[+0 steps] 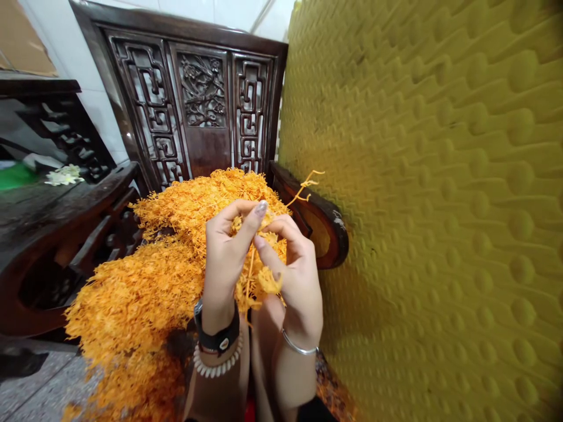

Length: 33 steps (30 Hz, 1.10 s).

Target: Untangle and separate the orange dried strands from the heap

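A large heap of fluffy orange fringed strands (145,299) spreads over my lap and up against the chair back. It may be yarn or a fibre garland; the picture does not settle which. My left hand (229,252) and my right hand (292,275) meet in front of the heap, fingertips close together. Each pinches a bunch of the orange strands (268,281). A loose orange strand (305,184) sticks out past my right hand toward the armrest. A black wristband (217,331) and a white bead bracelet (217,364) circle my left wrist, and a silver bangle (299,346) circles my right.
A carved dark wooden chair back (197,99) rises ahead, with a curved wooden armrest (323,220) at right. A padded yellow panel (422,205) fills the right side. To the left stands a dark wooden bench (57,223) holding white flowers (64,174), above a grey floor (39,381).
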{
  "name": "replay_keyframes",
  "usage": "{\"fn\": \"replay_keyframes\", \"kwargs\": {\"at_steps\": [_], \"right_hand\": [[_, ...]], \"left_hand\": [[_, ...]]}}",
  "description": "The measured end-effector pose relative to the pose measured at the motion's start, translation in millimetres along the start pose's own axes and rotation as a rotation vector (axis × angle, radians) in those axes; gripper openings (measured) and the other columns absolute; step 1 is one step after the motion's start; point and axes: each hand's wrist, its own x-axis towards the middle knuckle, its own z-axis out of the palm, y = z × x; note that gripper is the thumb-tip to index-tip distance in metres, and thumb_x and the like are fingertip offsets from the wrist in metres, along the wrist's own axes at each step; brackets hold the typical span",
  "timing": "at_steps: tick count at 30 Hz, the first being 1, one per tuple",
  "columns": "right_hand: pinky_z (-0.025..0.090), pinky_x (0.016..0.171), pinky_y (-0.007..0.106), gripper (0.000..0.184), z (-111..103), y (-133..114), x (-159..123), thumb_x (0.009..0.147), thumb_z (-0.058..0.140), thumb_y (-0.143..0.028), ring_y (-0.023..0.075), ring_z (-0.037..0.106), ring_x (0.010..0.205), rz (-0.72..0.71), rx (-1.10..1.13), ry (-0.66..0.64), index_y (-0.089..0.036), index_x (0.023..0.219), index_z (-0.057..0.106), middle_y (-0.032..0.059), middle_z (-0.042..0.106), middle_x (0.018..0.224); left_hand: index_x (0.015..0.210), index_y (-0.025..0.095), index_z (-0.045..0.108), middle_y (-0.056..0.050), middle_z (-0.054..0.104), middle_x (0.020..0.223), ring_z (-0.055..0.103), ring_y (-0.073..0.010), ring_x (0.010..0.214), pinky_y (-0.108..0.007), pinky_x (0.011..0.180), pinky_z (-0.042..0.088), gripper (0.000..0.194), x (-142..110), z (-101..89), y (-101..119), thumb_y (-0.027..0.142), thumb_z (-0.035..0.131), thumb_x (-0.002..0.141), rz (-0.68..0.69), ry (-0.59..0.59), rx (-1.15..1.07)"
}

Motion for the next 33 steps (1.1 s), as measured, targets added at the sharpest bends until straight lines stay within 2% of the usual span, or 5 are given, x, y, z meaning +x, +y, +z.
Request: {"fn": "replay_keyframes", "kwargs": {"at_steps": [10,17,25,29,33], "right_hand": [[0.041,0.081,0.030,0.009,-6,-6,-2,0.076,0.053,-0.014,0.0150,0.049,0.085,-0.011,-0.086,-0.097,-0.020,0.072,0.047,0.0003,0.047,0.082],[0.038,0.083,0.032,0.013,-3,-10,-3,0.080,0.059,-0.032,0.0146,0.052,0.083,0.033,-0.184,-0.233,-0.021,0.081,0.053,0.0003,0.058,0.085],[0.032,0.059,0.026,0.023,6,-1,-2,0.079,0.052,-0.022,0.0090,0.036,0.057,0.089,-0.078,-0.318,-0.019,0.059,0.042,-0.0053,0.039,0.057],[0.039,0.062,0.028,0.017,1,-2,0,0.077,0.057,-0.029,0.0116,0.046,0.061,0.064,0.174,-0.385,-0.021,0.062,0.055,-0.0026,0.052,0.062],[0.043,0.066,0.031,0.017,-3,-2,-2,0.079,0.055,-0.032,0.0145,0.051,0.067,0.059,0.144,-0.262,-0.022,0.065,0.057,-0.0001,0.056,0.067]], "left_hand": [[0.061,0.017,0.046,0.004,0.034,0.058,0.029,-0.0081,0.052,-0.022,0.045,0.024,0.034,3,-18.3,-4,0.040,0.058,0.082,-0.123,-0.376,0.128],[0.053,0.017,0.037,0.004,0.029,0.053,0.025,-0.0075,0.048,-0.023,0.044,0.023,0.043,3,-26.9,-1,0.041,0.056,0.083,-0.089,-0.181,0.193],[0.050,0.017,0.030,0.005,0.022,0.050,0.020,-0.0058,0.043,-0.022,0.037,0.019,0.049,1,-29.8,2,0.042,0.059,0.081,-0.157,-0.161,0.043],[0.051,0.018,0.038,0.004,0.029,0.049,0.027,-0.0066,0.042,-0.021,0.036,0.022,0.049,-2,-31.8,-3,0.053,0.052,0.082,-0.240,-0.229,-0.188],[0.051,0.018,0.044,0.004,0.032,0.046,0.026,-0.0060,0.039,-0.021,0.035,0.021,0.052,-3,-30.4,-6,0.060,0.047,0.082,-0.213,-0.280,-0.149]]}}
